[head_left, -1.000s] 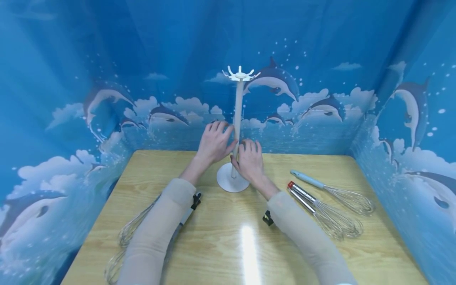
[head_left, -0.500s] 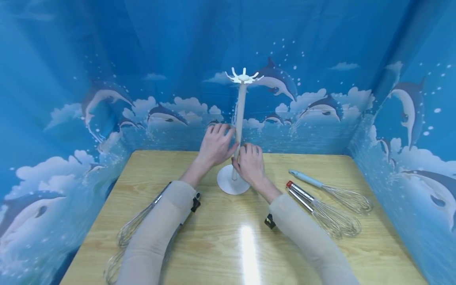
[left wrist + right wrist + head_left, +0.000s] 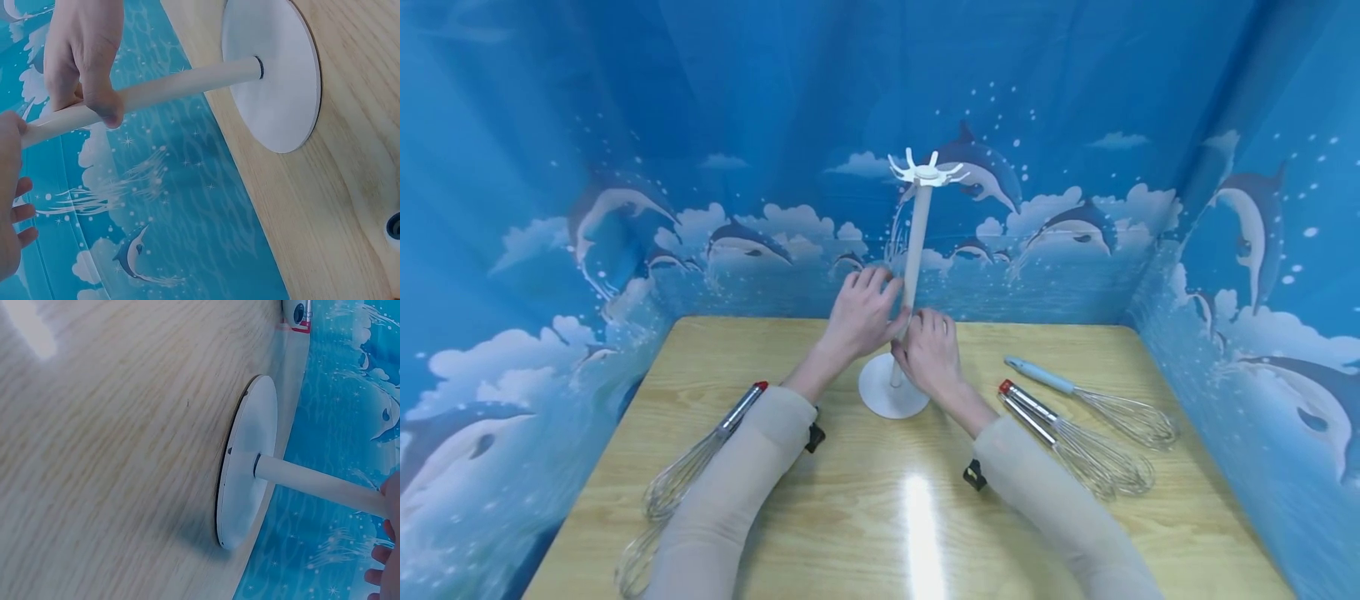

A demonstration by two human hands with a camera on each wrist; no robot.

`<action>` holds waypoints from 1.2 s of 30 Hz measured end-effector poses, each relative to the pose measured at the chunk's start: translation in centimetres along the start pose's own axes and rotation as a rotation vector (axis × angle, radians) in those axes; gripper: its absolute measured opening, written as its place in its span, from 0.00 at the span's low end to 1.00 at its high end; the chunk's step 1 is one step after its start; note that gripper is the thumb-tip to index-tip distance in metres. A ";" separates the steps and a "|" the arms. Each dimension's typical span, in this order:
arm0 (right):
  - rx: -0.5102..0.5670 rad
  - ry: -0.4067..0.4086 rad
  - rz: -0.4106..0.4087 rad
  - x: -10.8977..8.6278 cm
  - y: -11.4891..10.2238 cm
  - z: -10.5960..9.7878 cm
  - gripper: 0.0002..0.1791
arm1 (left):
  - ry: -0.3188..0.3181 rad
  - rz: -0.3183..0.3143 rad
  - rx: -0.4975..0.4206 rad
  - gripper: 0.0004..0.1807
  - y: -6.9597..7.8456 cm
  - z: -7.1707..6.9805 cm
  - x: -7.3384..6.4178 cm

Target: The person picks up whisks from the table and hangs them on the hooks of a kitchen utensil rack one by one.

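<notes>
A white hook stand (image 3: 915,242) rises from a round base (image 3: 880,392), its pole leaning right and a ring of hooks (image 3: 927,174) on top. My left hand (image 3: 863,312) holds the pole from the left, thumb against it and fingers bent behind. Just below, my right hand (image 3: 931,350) pinches the same pole between thumb and fingers. In the left wrist view, the right hand (image 3: 87,56) is nearer the base (image 3: 281,119). The right wrist view shows the base edge (image 3: 247,481) with a shadow under it; whether it lies flat I cannot tell.
Two whisks with red-tipped steel handles (image 3: 1067,437) and one with a light blue handle (image 3: 1041,373) lie on the wooden table (image 3: 865,508) at right. Whisks (image 3: 688,471) also lie at left, partly under my sleeve. A dolphin-print curtain (image 3: 760,125) surrounds the table.
The stand's top has moved right and lower, and its base has come slightly nearer me. Both hands have moved with it. A red-tipped whisk handle now shows beside my left sleeve.
</notes>
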State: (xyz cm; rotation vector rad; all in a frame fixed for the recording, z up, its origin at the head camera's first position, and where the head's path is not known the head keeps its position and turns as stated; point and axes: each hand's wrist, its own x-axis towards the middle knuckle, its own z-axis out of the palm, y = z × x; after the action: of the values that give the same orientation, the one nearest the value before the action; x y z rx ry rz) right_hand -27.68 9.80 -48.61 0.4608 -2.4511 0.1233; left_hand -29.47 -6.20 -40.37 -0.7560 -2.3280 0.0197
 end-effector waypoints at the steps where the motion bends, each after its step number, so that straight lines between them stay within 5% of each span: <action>1: 0.002 0.007 -0.005 -0.1 0.0 0.0 0.25 | -0.004 -0.001 0.003 0.24 0.1 0.0 -0.1; 36: 0.064 0.070 -0.082 -4.0 -1.2 -2.8 0.29 | -0.002 0.010 -0.060 0.21 2.4 -3.0 -2.9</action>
State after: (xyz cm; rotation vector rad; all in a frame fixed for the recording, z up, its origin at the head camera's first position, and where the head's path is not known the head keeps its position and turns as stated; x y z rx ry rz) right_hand -22.69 10.40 -48.81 0.5744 -2.3613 0.1816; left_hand -24.61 -6.26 -40.34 -0.7971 -2.3358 -0.0450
